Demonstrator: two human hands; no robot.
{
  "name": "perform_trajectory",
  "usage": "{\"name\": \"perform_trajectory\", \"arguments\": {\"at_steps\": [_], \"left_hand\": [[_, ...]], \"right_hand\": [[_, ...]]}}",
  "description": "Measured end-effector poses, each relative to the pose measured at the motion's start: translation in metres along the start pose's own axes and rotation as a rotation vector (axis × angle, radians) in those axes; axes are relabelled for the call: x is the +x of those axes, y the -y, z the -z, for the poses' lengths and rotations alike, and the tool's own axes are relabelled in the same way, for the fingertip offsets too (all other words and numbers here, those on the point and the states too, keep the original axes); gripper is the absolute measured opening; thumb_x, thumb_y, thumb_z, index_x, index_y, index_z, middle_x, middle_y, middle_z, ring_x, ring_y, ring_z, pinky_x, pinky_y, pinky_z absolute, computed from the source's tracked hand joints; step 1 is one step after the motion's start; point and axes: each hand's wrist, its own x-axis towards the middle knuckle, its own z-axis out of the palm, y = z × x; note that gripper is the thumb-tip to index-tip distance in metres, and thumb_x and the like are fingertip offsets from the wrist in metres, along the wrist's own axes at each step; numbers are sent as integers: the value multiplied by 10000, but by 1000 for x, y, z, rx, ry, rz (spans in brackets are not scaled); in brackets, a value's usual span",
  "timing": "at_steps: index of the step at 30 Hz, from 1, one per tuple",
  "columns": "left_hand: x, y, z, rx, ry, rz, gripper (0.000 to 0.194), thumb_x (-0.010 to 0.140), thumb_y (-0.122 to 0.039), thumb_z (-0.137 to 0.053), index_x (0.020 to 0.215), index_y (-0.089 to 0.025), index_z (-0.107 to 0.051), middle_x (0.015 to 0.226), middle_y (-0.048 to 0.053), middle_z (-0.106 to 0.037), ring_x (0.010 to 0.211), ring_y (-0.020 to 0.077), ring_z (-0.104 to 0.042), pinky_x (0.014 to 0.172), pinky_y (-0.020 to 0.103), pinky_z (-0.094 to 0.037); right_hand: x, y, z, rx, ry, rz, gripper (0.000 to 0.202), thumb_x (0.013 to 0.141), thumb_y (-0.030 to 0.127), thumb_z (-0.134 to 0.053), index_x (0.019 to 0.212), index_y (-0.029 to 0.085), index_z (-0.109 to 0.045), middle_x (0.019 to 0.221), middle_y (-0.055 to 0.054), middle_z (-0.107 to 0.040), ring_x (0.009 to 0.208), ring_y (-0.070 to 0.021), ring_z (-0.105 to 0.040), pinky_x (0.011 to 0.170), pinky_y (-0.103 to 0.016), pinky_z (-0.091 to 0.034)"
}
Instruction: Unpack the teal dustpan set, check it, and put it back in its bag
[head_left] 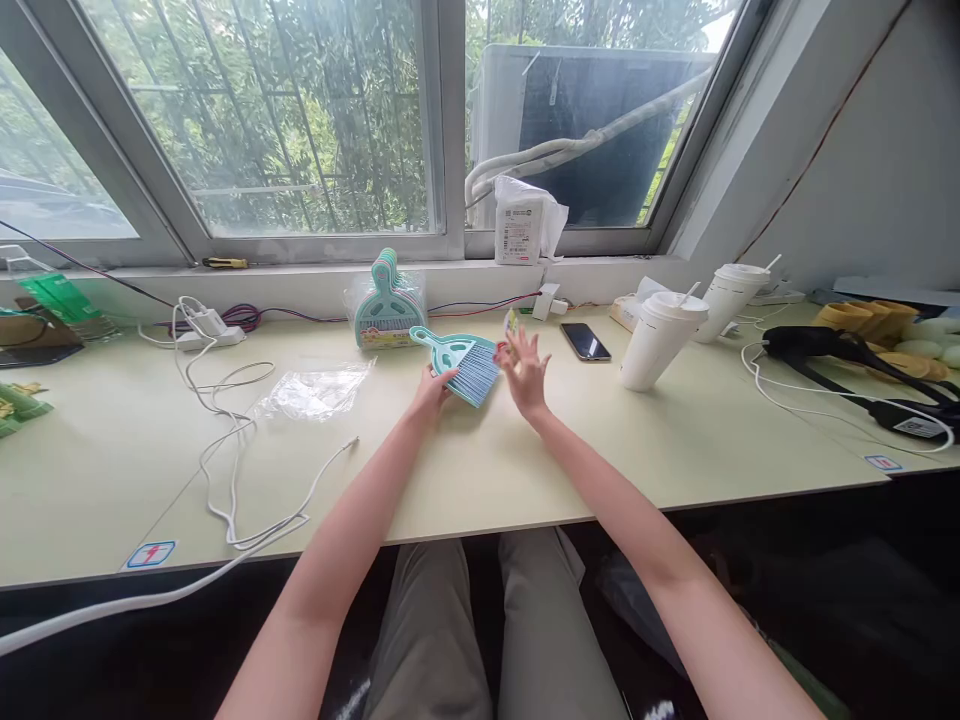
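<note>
Bare forearms (322, 590) reach over the desk (480, 490) to a mint dustpan (448, 350) with a blue-bristled brush (476, 375), tilted just above the desktop. The left hand (431, 390) grips its edge; the right hand (526, 380) spreads its fingers beside the bristles, a small printed label (512, 322) at them, though I cannot tell if it is pinched. Judging progress, this 1 set seems unbagged and its label off; a stack (386, 305) behind looks bagged and labelled, apparently untouched. Clear plastic (319, 392) lies left; a phone (586, 342) and 2 cups (660, 345), right.
</note>
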Motion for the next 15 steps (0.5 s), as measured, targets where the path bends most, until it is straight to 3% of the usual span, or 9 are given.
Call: {"name": "perform_trajectory", "arguments": {"at_steps": [2,5,11,15], "left_hand": [[-8,1,-9,-29,53,-45,486,708,-177,-763,1119,-183,-504,1037,57,-673,853,145,-673,805,288,-547],[-13,-1,-13,-15,76,-76,560,680,-200,-797,1146,-200,-487,995,43,-685,847,151,-681,802,298,-542],[-10,-4,-5,42,105,-84,666,550,-99,-828,1124,-203,-506,956,38,-693,873,179,-685,842,332,-532],[-11,-4,-4,40,105,-94,651,547,-72,-793,1122,-209,-520,945,23,-685,904,188,-681,879,350,-528]], "right_hand": [[-10,11,-8,-83,205,106,627,979,581,-249,1492,245,-381,1620,-107,-212,1520,-327,-19,1117,-703,51],[-20,17,-19,-144,345,174,715,970,622,-216,1541,196,-269,1630,-147,-128,1520,-314,48,1114,-687,104],[-22,14,-23,-95,393,128,770,967,630,-127,1549,136,-229,1624,-189,-93,1516,-318,63,1118,-690,83],[-21,14,-19,-4,337,63,669,986,587,-187,1497,198,-376,1625,-143,-174,1516,-340,34,1118,-713,33]]}}
